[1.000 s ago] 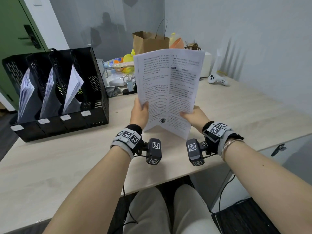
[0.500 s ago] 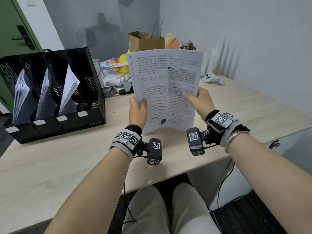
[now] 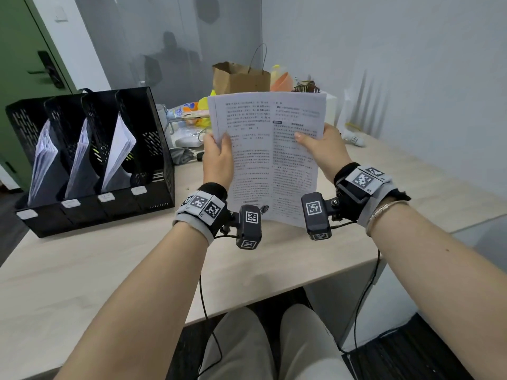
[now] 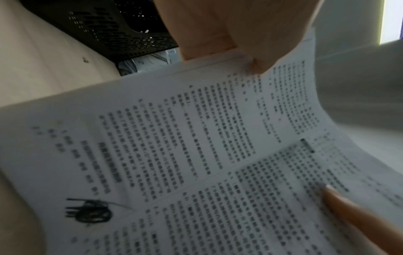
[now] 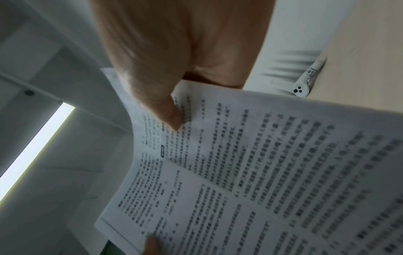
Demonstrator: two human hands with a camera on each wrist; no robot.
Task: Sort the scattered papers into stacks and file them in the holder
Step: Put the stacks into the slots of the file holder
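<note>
I hold a stack of printed papers [image 3: 270,160] upright above the middle of the desk. My left hand [image 3: 219,154] pinches its left edge, thumb on the front. My right hand [image 3: 321,149] pinches its right edge the same way. The left wrist view shows the papers [image 4: 196,155] close up with a black scribble near the bottom, and my left hand [image 4: 229,43] on their edge. In the right wrist view my right hand's thumb [image 5: 165,110] presses on the printed papers [image 5: 261,172]. A black mesh file holder [image 3: 90,160] stands at the left with papers in three slots.
A brown paper bag [image 3: 238,78], snacks and small clutter sit at the back of the wooden desk [image 3: 109,270]. A white controller [image 3: 354,138] lies at the back right by the wall. The holder's rightmost slot looks empty. My knees show under the desk's front edge.
Both hands slid up the sides of the papers, from near the bottom to near the top. The stack stands more upright and squarer.
</note>
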